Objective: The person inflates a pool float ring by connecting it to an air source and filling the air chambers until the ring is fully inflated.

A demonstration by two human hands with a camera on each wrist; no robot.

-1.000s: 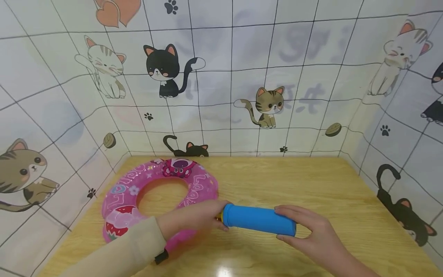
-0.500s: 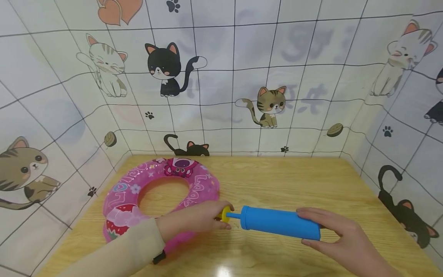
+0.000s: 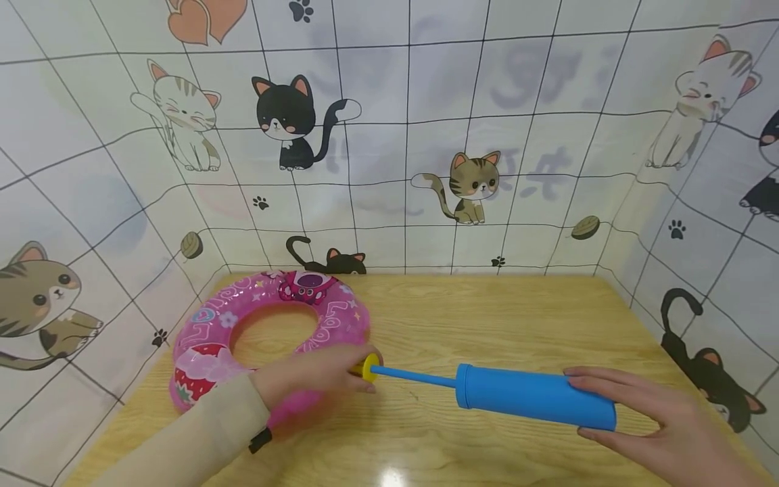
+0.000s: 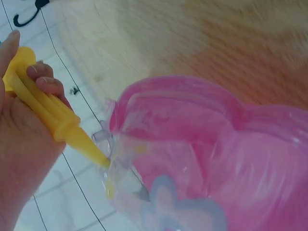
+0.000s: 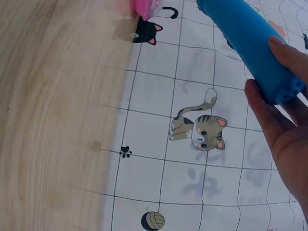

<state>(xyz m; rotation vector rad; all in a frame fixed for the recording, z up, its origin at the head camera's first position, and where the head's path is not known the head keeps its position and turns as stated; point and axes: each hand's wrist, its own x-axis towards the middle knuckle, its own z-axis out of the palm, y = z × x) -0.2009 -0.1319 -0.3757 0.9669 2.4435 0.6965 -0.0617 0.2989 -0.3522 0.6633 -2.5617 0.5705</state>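
Observation:
A hand pump with a blue barrel [image 3: 529, 396] and a yellow nozzle end [image 4: 41, 98] is stretched between both hands, its thin blue rod [image 3: 414, 377] drawn far out. My left hand [image 3: 331, 370] grips the yellow end. In the left wrist view its tapered yellow tip goes into a clear valve [image 4: 108, 166] on the pink swim ring [image 4: 192, 120]. My right hand [image 3: 657, 416] holds the far end of the barrel between thumb and fingers; the right wrist view shows small holes in that end [image 5: 290, 91]. The swim ring lies on the left of the table, puffed out.
The wooden table [image 3: 487, 318] has a cat-patterned tiled cloth [image 3: 377, 135] standing behind it and along both sides. A small black piece [image 3: 260, 440] sticks out below the ring near the left sleeve [image 3: 213, 419].
My right hand has pulled the barrel to the right, and the rod has come out from hidden to long. My left hand and the ring have shifted slightly left.

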